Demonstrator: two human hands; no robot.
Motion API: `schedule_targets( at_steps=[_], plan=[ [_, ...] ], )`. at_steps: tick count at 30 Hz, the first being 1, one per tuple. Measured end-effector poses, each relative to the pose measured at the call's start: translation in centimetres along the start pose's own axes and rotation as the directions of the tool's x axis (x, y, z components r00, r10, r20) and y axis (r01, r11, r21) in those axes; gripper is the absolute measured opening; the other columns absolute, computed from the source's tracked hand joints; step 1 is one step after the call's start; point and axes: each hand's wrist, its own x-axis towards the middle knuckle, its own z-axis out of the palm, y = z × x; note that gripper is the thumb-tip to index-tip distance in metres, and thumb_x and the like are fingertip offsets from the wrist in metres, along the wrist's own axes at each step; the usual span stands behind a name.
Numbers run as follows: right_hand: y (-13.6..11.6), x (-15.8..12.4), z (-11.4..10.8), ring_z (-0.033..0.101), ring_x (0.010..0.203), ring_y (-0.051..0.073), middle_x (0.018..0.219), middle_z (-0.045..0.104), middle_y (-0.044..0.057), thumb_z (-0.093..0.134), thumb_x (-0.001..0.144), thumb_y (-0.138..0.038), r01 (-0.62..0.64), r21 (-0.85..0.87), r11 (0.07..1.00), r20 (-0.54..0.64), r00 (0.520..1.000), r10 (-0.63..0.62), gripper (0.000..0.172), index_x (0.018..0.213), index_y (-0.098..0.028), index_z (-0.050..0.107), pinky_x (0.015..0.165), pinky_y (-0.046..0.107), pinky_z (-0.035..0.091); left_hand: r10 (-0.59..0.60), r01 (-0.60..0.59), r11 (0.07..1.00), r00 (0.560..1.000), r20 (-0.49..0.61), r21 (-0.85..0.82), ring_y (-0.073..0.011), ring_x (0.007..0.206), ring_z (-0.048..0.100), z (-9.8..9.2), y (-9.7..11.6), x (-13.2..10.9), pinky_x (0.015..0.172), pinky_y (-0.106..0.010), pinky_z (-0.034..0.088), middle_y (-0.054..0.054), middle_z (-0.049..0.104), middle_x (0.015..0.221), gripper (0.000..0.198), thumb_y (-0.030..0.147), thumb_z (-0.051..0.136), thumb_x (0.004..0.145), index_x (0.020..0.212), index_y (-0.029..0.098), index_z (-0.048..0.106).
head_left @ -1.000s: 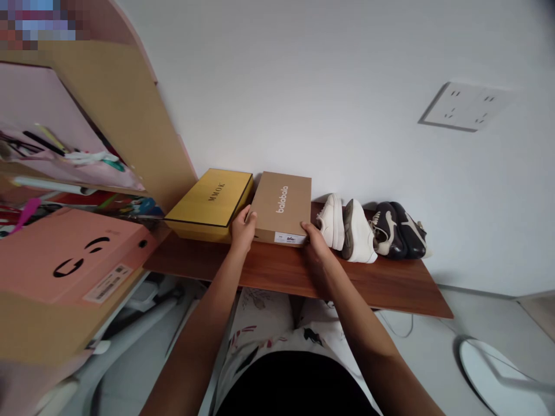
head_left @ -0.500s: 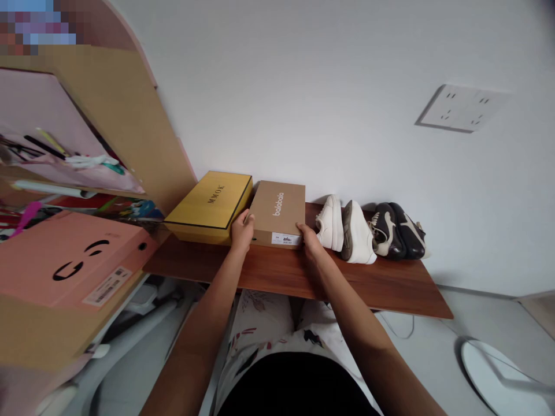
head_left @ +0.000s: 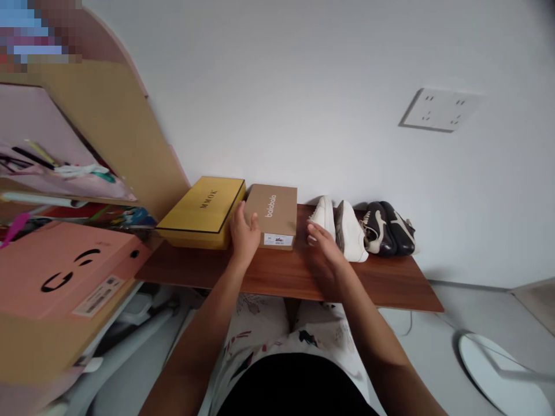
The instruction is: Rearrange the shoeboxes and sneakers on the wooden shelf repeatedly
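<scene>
A brown cardboard shoe box (head_left: 273, 211) with white lettering lies on a low reddish wooden shelf (head_left: 381, 283) against the white wall. My left hand (head_left: 245, 236) rests with fingers apart against the box's near left corner. My right hand (head_left: 324, 245) hovers open just right of the box, off it, close to the white sneakers (head_left: 342, 228). A yellow shoe box (head_left: 202, 211) lies directly left of the brown one.
A pair of dark and cream sneakers (head_left: 388, 228) stands at the shelf's right. A pink box (head_left: 60, 271) sits on a unit at the left, under a shelf of pens. A wall socket (head_left: 440, 110) is upper right; a white round base (head_left: 498, 375) lies on the floor.
The brown box has been pushed back toward the wall and set flat. My right hand has let go of it and drawn back; my left hand has loosened.
</scene>
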Motion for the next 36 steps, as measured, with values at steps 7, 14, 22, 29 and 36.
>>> schedule_targets(
  at_steps=[7, 14, 22, 29, 36],
  plan=[
    [-1.3, -5.9, -12.4, 0.066, 0.097, 0.027, 0.107, 0.071, 0.013, 0.072, 0.072, -0.068, 0.057, -0.311, 0.949, -0.434, 0.879, -0.195, 0.066, 0.112, -0.017, 0.066, 0.093, 0.047, 0.053, -0.037, 0.219, 0.93, 0.855, 0.517, -0.295, -0.0265, 0.129, 0.058, 6.9, 4.9, -6.5, 0.112, -0.045, 0.041, -0.016, 0.061, 0.137, 0.051, 0.031, 0.064, 0.09, 0.139, 0.02, 0.054],
    [3.4, -7.6, -14.0, 0.064, 0.105, 0.03, 0.113, 0.068, 0.016, 0.074, 0.067, -0.065, -0.171, -0.438, 0.883, -0.479, 0.875, -0.068, 0.075, 0.12, -0.014, 0.06, 0.095, 0.046, 0.051, -0.329, 0.38, 0.925, 0.812, 0.483, -0.009, -0.0346, 0.144, 0.039, 14.4, 1.1, -10.7, 0.117, -0.047, 0.031, -0.026, 0.041, 0.153, 0.085, 0.035, 0.081, 0.074, 0.145, 0.01, 0.043],
    [3.6, -4.5, -13.7, 0.065, 0.081, 0.024, 0.089, 0.072, 0.006, 0.081, 0.06, -0.059, -0.102, -0.307, 0.946, -0.208, 0.977, 0.038, 0.065, 0.105, -0.017, 0.06, 0.076, 0.037, 0.054, -0.331, 0.425, 0.905, 0.722, 0.607, -0.013, -0.0285, 0.108, 0.067, 16.5, -0.2, -9.7, 0.094, -0.041, 0.051, -0.015, 0.072, 0.11, 0.057, 0.037, 0.083, 0.072, 0.117, 0.013, 0.058],
    [1.3, -4.4, -14.1, 0.064, 0.09, 0.025, 0.1, 0.072, 0.008, 0.083, 0.061, -0.053, 0.043, -0.331, 0.943, -0.097, 0.992, -0.08, 0.06, 0.105, -0.018, 0.061, 0.083, 0.038, 0.053, -0.209, 0.206, 0.975, 0.719, 0.663, 0.084, -0.0285, 0.102, 0.066, 15.8, 2.0, -7.7, 0.089, -0.039, 0.052, -0.01, 0.07, 0.102, 0.048, 0.031, 0.083, 0.069, 0.107, 0.016, 0.059],
    [-1.4, -4.0, -15.1, 0.057, 0.072, 0.019, 0.075, 0.063, 0.0, 0.079, 0.069, -0.049, 0.064, -0.81, 0.583, 0.005, 0.995, -0.103, 0.038, 0.079, -0.023, 0.054, 0.067, 0.029, 0.043, -0.042, -0.288, 0.914, 0.632, 0.774, 0.285, -0.0334, 0.112, 0.064, 15.1, 5.6, -6.9, 0.094, -0.04, 0.047, -0.017, 0.067, 0.116, 0.046, 0.032, 0.08, 0.075, 0.111, 0.017, 0.056]
  ],
)
